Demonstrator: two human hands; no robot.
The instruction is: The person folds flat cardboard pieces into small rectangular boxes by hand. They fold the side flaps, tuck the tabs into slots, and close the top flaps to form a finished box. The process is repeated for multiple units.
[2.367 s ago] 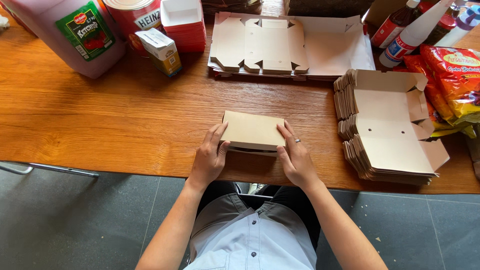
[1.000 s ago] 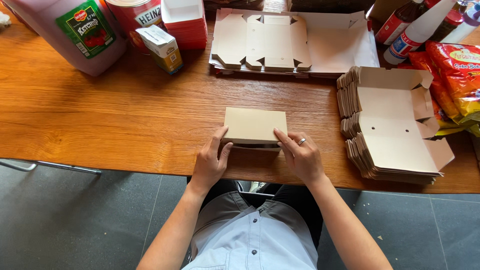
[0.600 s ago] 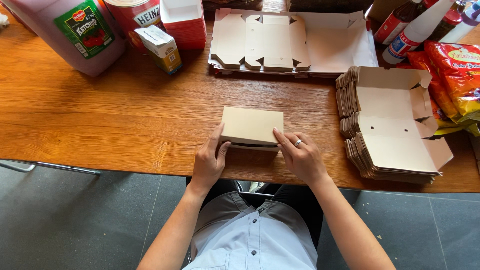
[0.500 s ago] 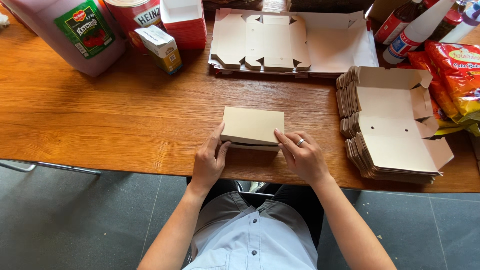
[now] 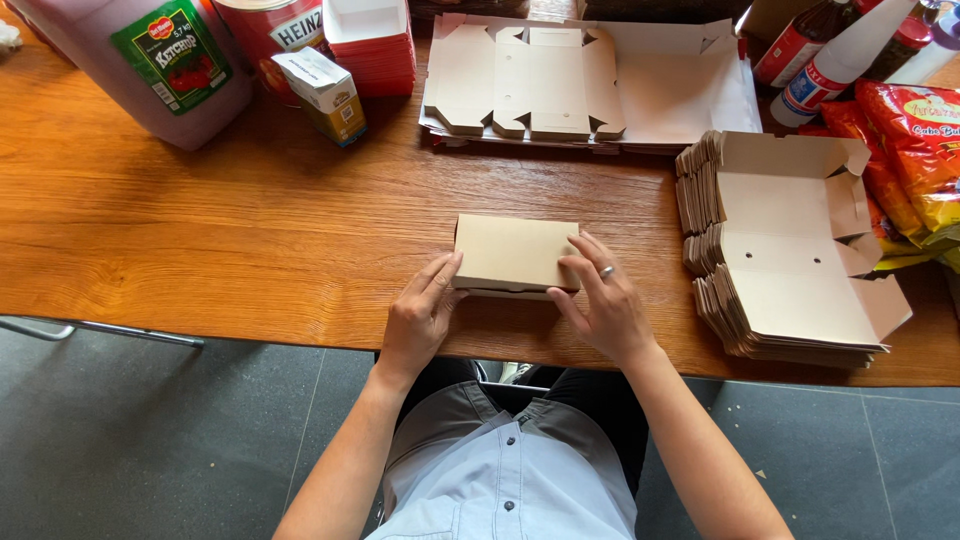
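1. Folded kraft cardboard box (image 5: 516, 252): closed, lid side up, lying flat on the wooden table (image 5: 200, 240) near its front edge, directly before the person.
2. Left hand (image 5: 420, 316): at the box's left front corner, fingers extended, their tips touching the left end of the box; the palm rests on the table. It is pressed against the box and not closed around it.
3. Right hand (image 5: 603, 303): at the box's right front corner, fingers spread over the lid's right end and pressing down on it; a ring shows on one finger. Flat contact, not a closed grasp.
4. Stack of half-formed boxes (image 5: 790, 245): nested, lids open, at the right of the table, well apart from the folded box.
5. Pile of flat die-cut box blanks (image 5: 590, 80): at the far side of the table, behind the folded box.
6. Large ketchup jug (image 5: 150, 60): far left corner, with a green label.
7. Large red can (image 5: 275, 25): just beside the jug.
8. Small carton (image 5: 322, 95): white and yellow, tilted, in front of the can.
9. Stack of red paper trays (image 5: 375, 40): right of the can.
10. Sauce bottles (image 5: 820, 55): far right corner.
11. Snack bags (image 5: 905, 150): red and yellow, at the right edge, partly behind the nested boxes.
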